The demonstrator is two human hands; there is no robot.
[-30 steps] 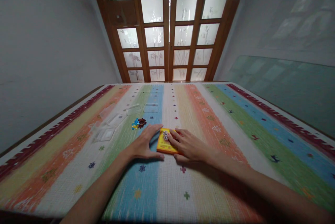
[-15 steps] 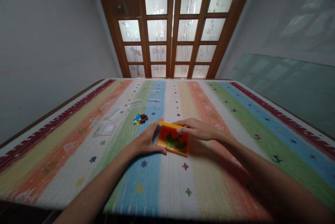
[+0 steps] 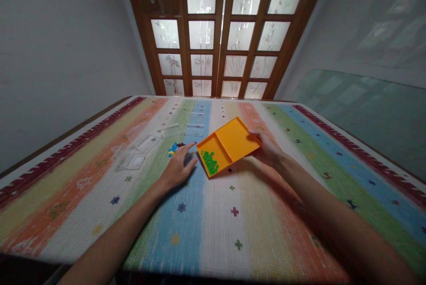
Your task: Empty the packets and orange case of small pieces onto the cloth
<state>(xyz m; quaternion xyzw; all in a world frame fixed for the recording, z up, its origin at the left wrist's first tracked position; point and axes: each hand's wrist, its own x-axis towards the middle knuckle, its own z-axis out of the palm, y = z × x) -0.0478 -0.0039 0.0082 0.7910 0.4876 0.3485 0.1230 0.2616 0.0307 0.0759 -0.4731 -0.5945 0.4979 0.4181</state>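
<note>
My right hand point(image 3: 268, 151) grips the right edge of an orange tray point(image 3: 233, 142) and holds it lifted and tilted down to the left. The tray has two compartments. Several small green pieces point(image 3: 211, 161) have slid into the low corner of the left compartment. My left hand point(image 3: 179, 166) lies flat on the striped cloth just left of the tray, fingers stretched out, holding nothing. A small heap of blue, yellow and dark red pieces point(image 3: 174, 147) lies beyond its fingertips.
The table is covered by a striped, many-coloured cloth point(image 3: 213, 214). Several clear plastic lids or trays point(image 3: 146, 145) lie at the left and further back point(image 3: 195, 130). A glass sheet point(image 3: 359, 107) leans on the right wall. Wooden glazed doors point(image 3: 219, 32) stand behind.
The orange box was lying closed under both hands, then was opened. My right hand has now lifted and tilted it, and the green pieces slid to its corner. My left hand let go.
</note>
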